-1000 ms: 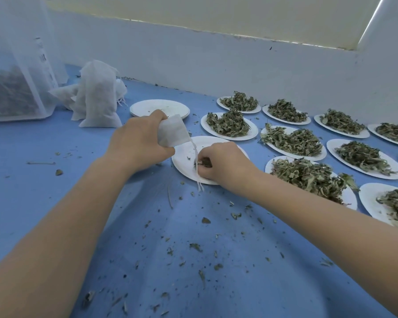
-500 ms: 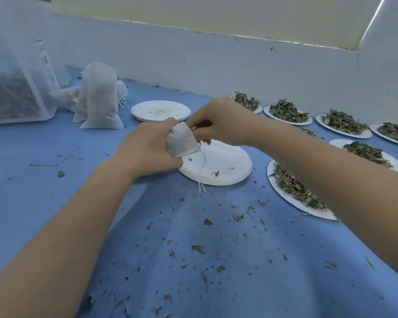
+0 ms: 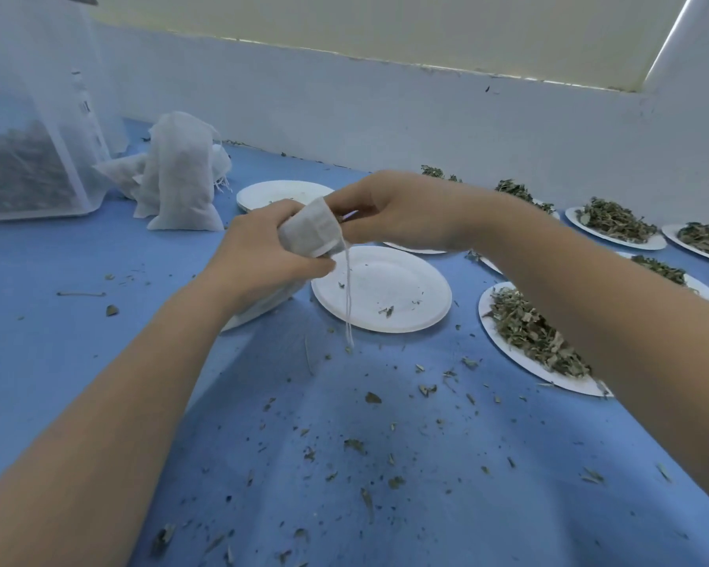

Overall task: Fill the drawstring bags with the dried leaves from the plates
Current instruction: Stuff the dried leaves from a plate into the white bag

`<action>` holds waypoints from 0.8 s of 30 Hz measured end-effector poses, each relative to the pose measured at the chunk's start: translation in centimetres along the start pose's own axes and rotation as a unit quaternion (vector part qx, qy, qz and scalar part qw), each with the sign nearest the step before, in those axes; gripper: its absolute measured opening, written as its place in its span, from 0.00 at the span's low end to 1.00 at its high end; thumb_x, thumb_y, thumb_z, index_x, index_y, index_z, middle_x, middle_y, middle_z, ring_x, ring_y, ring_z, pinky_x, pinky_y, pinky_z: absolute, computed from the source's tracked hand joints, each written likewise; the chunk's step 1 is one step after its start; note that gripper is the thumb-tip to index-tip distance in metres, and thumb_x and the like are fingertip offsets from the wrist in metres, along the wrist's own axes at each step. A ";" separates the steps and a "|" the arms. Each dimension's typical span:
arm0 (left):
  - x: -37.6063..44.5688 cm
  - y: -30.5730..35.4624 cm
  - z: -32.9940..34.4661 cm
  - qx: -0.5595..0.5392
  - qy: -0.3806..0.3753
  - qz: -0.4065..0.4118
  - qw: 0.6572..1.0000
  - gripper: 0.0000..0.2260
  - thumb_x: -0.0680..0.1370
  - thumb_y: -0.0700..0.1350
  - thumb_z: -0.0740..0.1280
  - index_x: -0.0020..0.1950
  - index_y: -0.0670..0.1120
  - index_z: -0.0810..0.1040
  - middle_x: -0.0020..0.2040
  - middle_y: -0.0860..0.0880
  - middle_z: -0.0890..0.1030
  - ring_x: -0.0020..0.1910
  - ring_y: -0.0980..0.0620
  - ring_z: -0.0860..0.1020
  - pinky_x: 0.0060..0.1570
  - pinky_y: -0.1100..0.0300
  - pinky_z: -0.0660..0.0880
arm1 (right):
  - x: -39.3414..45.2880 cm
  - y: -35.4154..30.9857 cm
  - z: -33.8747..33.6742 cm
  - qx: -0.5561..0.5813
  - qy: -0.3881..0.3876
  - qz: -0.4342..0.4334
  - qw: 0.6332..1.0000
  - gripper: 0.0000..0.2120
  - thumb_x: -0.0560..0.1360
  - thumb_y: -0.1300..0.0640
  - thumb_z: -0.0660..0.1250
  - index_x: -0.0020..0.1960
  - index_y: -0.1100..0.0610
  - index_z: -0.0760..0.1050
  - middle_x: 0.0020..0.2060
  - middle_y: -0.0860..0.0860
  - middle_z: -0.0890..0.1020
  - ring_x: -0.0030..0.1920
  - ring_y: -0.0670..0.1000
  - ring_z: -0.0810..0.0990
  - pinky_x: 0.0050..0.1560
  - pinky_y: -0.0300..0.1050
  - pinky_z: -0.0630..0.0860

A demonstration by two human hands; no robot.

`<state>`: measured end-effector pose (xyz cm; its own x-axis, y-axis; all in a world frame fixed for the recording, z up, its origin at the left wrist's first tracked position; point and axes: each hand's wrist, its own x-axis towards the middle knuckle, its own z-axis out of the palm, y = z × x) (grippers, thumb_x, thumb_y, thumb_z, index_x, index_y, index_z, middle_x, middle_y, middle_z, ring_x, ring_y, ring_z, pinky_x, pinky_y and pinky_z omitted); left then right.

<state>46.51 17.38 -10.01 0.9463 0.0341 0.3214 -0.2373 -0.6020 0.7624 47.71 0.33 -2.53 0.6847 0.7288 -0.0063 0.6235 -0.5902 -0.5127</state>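
The person is tucking the last pinch of dried leaves into a small white drawstring bag (image 3: pixel 312 233), held above the blue bench (image 3: pixel 58 354) just left of a nearly emptied paper plate (image 3: pixel 410 317). To do this step well, the bag's mouth should be kept wide and tilted up toward the feeding hand, with the leaves pushed well past the hem, so that crumbs fall on the plate and not on the bench, where many flakes already lie. The cord (image 3: pixel 348 296) hangs loose from the bag over the plate and should be kept clear of the opening.

The left hand (image 3: pixel 263 255) is curled round the bag, thumb and fingers gripping the cloth near its mouth. The right hand (image 3: pixel 398 212) sits at the bag's mouth with fingers bent inward in a narrow pinch; a dark scrap shows at the fingertips, probably leaves, though it is too small to be sure.

Plates heaped with leaves (image 3: pixel 529 333) wait to the right. Filled bags (image 3: pixel 177 173) lean together at the far left, beside a mesh container (image 3: pixel 29 116).
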 end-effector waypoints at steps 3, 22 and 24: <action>-0.1 0.3 -0.1 -0.006 0.002 0.000 1.000 0.15 0.62 0.51 0.77 0.46 0.54 0.78 0.42 0.56 0.80 0.42 0.58 0.76 0.37 0.63 0.71 | 0.0 -0.3 0.0 0.002 0.063 0.013 0.998 0.12 0.77 0.61 0.64 0.56 0.52 0.81 0.42 0.39 0.84 0.46 0.41 0.80 0.47 0.34 0.75; -0.7 2.1 0.7 0.041 -0.012 0.067 0.997 0.17 0.61 0.51 0.77 0.33 0.56 0.67 0.28 0.63 0.72 0.31 0.66 0.69 0.28 0.72 0.62 | -0.3 -0.2 0.2 -0.014 0.012 0.032 0.999 0.06 0.74 0.57 0.66 0.46 0.57 0.81 0.28 0.44 0.77 0.28 0.38 0.71 0.31 0.27 0.68; -0.5 1.8 0.3 0.058 -0.016 0.062 0.996 0.16 0.62 0.51 0.76 0.36 0.57 0.69 0.32 0.60 0.73 0.34 0.66 0.71 0.31 0.70 0.63 | -0.6 0.4 0.4 0.061 0.079 0.024 0.995 0.06 0.71 0.58 0.71 0.47 0.52 0.83 0.35 0.46 0.84 0.35 0.41 0.80 0.39 0.32 0.76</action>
<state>45.65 16.00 -8.96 0.9184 -0.0696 0.3896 -0.3270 -0.6877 0.6481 47.40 -0.21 -3.03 0.7694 0.6315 0.0962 0.5444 -0.5694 -0.6160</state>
